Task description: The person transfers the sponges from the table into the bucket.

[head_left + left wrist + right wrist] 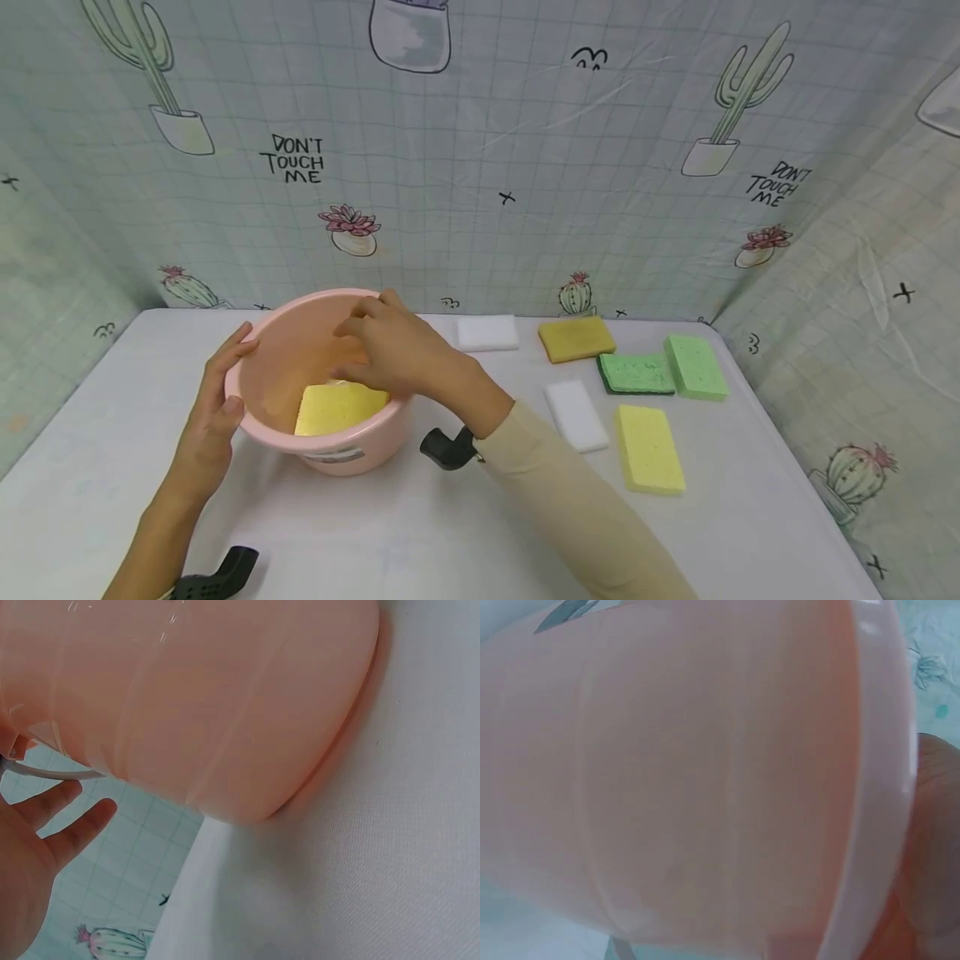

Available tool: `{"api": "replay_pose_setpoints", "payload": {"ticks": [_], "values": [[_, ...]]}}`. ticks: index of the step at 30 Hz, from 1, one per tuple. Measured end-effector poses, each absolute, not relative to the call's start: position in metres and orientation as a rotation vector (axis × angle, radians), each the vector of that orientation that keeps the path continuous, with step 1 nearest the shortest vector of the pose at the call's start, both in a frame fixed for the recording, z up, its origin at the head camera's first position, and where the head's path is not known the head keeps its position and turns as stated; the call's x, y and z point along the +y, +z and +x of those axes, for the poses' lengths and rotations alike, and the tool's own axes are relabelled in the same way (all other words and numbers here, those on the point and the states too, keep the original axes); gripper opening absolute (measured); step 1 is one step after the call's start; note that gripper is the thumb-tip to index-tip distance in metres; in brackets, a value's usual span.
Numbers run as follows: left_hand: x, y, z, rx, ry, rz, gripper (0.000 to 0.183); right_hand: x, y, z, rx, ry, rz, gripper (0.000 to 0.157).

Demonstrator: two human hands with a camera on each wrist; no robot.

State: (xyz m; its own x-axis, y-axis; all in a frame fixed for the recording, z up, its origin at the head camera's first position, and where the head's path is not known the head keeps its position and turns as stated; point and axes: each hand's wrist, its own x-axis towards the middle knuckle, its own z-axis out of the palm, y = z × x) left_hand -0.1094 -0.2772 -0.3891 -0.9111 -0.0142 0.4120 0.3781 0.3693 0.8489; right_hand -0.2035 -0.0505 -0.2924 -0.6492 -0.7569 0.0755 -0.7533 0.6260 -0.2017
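Observation:
A pink bucket (382,429) stands on the white table, a yellow sponge (337,410) visible inside it. My left hand (212,408) is at the bucket's left side, fingertips right at the rim. In the left wrist view two of its fingers extend straight beside the bucket wall (195,697). Over the rim from the right reaches my right hand (393,346), its thumb just above the sponge and a gap between thumb and fingers. The bucket wall (705,780) hides most of that hand in the right wrist view.
Right of the bucket lie a white sponge (487,333), a dark yellow sponge (576,339), a green scouring sponge (636,372), a light green sponge (696,367), another white sponge (576,415) and a yellow sponge (651,450). Printed curtains (480,167) enclose the table.

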Motion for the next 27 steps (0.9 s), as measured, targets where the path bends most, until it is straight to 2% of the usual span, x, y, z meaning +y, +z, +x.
{"api": "replay_pose_setpoints", "payload": {"ticks": [4,10,20,27], "values": [[-0.277,-0.389,-0.11,-2.28,-1.55,-0.331,0.056,-0.039,-0.289,-0.205,2.841,-0.499,-1.33,0.043],[-0.277,-0.39,-0.11,-2.276,-1.551,-0.334,0.056,-0.021,-0.291,-0.208,2.853,-0.687,-1.329,0.037],[-0.278,-0.392,-0.109,-2.265,-1.553,-0.36,0.056,0.013,-0.308,-0.214,2.892,-1.01,-1.321,0.037],[-0.28,-0.392,-0.11,-2.265,-1.558,-0.359,0.056,0.042,-0.327,-0.221,2.931,-1.182,-1.162,0.04]]}}
